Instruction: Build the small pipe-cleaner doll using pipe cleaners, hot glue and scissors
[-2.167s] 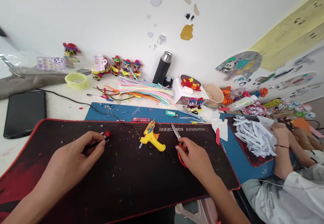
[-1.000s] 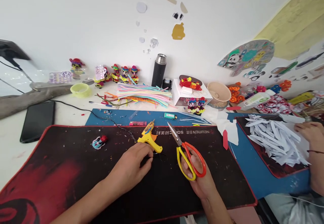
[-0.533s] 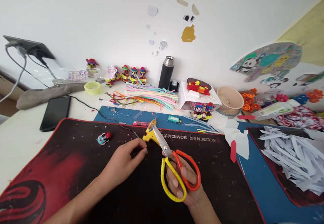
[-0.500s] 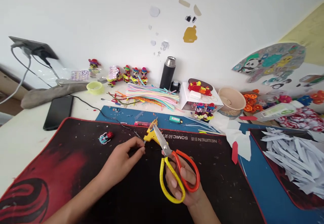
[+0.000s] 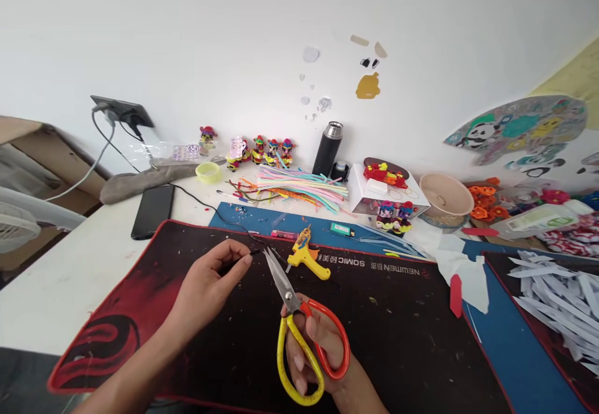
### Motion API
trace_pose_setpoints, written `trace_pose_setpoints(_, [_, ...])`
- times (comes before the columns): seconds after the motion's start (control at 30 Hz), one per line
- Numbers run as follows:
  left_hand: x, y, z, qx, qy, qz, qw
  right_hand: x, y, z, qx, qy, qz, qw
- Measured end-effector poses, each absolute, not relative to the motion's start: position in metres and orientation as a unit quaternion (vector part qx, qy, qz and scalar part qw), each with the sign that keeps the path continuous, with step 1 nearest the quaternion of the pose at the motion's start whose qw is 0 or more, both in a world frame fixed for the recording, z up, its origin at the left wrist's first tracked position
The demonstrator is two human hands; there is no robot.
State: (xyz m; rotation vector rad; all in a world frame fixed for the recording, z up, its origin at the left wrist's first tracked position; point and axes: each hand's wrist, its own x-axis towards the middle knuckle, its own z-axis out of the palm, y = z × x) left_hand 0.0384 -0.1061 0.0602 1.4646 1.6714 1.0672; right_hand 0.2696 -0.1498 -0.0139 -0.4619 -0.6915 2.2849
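Observation:
My left hand [image 5: 213, 283] pinches a thin, short black piece [image 5: 255, 252] between thumb and fingertips. My right hand [image 5: 316, 345] holds scissors [image 5: 289, 294] with one yellow and one red handle, fingers through the loops. The blades look nearly closed, and their tips point up and left, close to the end of the black piece. Behind the scissors, a yellow glue gun [image 5: 305, 257] lies on the black mat [image 5: 397, 327]. Whether the blades touch the black piece, I cannot tell.
Pastel pipe cleaners [image 5: 299, 184], small colourful figures [image 5: 272, 151] and a black flask [image 5: 327, 149] stand or lie along the wall. A phone [image 5: 153, 212] is at left. White paper strips [image 5: 556, 295] are piled at right, near a pink bowl [image 5: 446, 196].
The view has shifted left. The scissors have moved off the glue gun toward my left hand, and their tips are now near the black piece. The small blue and red item is no longer visible.

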Motion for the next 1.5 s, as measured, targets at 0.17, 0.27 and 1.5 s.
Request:
trace_pose_setpoints(0.17, [0.035,-0.111,0.061,0.569,0.623,0.420,0.335,0.263,-0.158,-0.009,-0.234,-0.267,0.863,0.360])
trace_pose_setpoints(0.27, [0.031,-0.113,0.061,0.572,0.612,0.428,0.339,0.254,-0.162,-0.008,-0.240,-0.294,0.847,0.371])
trace_pose_setpoints(1.5, [0.009,-0.117,0.042,0.709,0.602,0.355,0.090,0.214,-0.151,0.005,-0.399,-0.496,0.701,0.322])
